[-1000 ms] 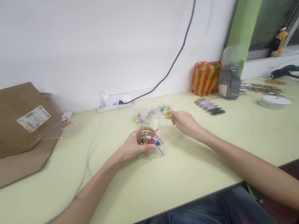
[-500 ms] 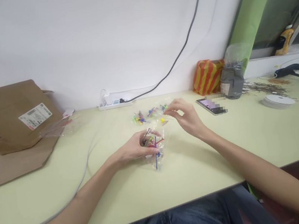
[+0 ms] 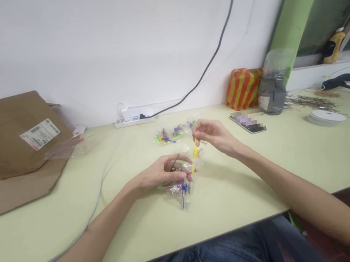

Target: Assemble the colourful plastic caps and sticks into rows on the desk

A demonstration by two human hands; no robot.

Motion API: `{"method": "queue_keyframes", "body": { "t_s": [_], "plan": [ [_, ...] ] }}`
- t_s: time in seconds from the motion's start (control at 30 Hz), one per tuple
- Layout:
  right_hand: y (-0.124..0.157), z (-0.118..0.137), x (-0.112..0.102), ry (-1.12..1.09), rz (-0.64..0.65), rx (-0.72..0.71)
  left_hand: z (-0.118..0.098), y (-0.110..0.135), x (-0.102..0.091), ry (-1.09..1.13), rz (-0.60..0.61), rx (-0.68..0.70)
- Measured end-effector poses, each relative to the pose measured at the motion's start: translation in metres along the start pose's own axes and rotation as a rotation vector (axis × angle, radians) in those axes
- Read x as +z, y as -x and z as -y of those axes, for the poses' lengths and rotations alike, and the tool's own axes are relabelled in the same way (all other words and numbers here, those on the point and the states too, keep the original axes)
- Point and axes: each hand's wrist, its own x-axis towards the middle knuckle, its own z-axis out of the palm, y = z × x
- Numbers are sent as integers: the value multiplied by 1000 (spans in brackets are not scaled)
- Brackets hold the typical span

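My left hand is closed on a clear plastic bag with small coloured plastic pieces in it, among them a blue stick-like piece. A thin dark strip shows at its fingers. Between the thumb and fingertips of my right hand is a slim yellow plastic piece, wider at its middle. Its lower end reaches down beside the left fingertips, near a red tip. Behind the hands lie several more coloured pieces in clear plastic on the table.
A brown cardboard box stands at the left, by a grey cable. Along the wall are a power strip, a striped bag and a grey bag. A phone and a white spool lie right.
My right hand has come slightly down and the yellow piece now hangs upright from its fingers. The bag under my left hand has shifted a little toward me.
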Motion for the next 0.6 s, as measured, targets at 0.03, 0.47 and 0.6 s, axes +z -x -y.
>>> {"method": "queue_keyframes", "body": {
  "t_s": [0.03,0.47,0.6],
  "plan": [
    [0,1,0,7,-7,11,0,0,0,-11,6,1],
    [3,11,2,33,172,47,-1,1,2,-46,-121,6],
    [4,9,0,55,260,73,0,1,2,-29,-151,6]
  ]
}}
